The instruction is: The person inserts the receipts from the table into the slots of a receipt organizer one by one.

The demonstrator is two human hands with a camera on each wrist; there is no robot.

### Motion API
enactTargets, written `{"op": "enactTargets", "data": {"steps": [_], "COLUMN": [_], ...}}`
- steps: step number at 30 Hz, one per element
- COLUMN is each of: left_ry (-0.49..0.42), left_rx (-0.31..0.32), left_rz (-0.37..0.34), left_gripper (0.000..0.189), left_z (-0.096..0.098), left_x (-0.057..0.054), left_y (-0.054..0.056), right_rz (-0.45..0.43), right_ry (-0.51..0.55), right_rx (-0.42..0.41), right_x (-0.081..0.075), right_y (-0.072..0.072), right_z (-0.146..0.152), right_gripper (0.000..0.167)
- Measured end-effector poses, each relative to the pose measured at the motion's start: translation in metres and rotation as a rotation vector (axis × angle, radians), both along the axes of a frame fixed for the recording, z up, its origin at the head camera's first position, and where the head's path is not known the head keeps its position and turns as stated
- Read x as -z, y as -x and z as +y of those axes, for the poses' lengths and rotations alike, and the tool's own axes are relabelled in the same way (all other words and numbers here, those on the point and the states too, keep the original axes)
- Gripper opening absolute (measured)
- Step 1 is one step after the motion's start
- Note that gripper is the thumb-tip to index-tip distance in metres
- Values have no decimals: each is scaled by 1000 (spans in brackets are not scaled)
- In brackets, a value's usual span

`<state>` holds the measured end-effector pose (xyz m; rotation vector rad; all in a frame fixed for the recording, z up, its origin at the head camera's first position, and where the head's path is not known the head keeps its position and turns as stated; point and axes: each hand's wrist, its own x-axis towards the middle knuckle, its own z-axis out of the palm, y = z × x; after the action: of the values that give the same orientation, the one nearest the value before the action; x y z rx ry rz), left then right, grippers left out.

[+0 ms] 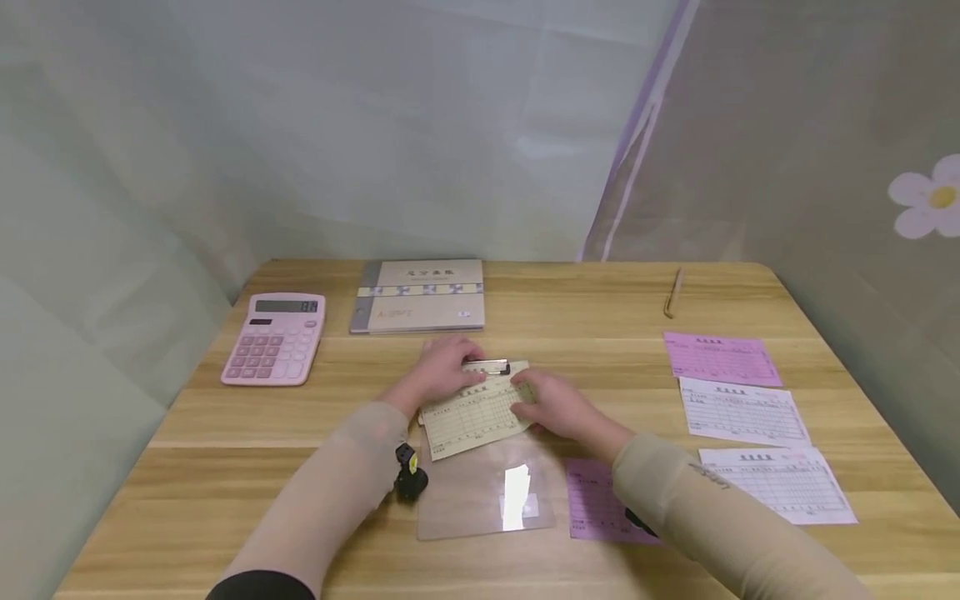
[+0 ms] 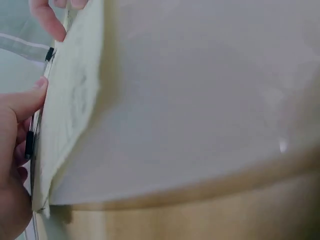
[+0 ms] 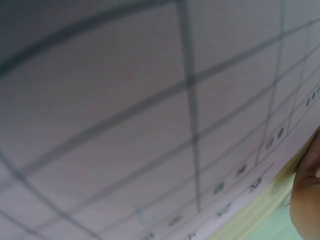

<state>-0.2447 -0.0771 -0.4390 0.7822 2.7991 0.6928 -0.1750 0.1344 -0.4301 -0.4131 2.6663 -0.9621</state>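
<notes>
A clear clipboard (image 1: 480, 500) lies flat on the table with its metal clip (image 1: 487, 367) at the far end. A pale yellow printed form (image 1: 476, 417) lies at a slant over its upper part, by the clip. My left hand (image 1: 442, 371) grips the clip; in the left wrist view its thumb (image 2: 37, 92) presses on top and the fingers curl behind. My right hand (image 1: 558, 404) holds the form's right edge, fingertips on the paper. In the left wrist view the form's lower edge lifts off the board. A close, lined sheet (image 3: 125, 125) fills most of the right wrist view.
A purple form (image 1: 592, 500) lies partly under my right forearm. At the right are another purple form (image 1: 720, 358) and two white forms (image 1: 742, 411). A pink calculator (image 1: 276, 339), an account book (image 1: 427, 296) and a pen (image 1: 673, 293) lie farther back on the wooden table (image 1: 225, 467).
</notes>
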Motion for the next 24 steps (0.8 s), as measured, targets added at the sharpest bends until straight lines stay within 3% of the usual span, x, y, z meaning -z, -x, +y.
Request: {"op": "enactTargets", "data": {"steps": [7,17,24], "left_ry": [3,35,50], "left_rx": [40,73,73], "left_rz": [-6,31,22], "left_gripper": [30,34,33], "left_z": [-4,-2,-2], "left_x": [-5,-4,-7], "left_y": [4,8,7], "right_rz": [25,64,30], "right_ry": [-35,-92,-108], "right_rx": [-9,42,77], "right_x": [0,0,-1], "right_y": [1,1,2], "right_z": [-3,-9,-13], "right_gripper": [44,41,43]}}
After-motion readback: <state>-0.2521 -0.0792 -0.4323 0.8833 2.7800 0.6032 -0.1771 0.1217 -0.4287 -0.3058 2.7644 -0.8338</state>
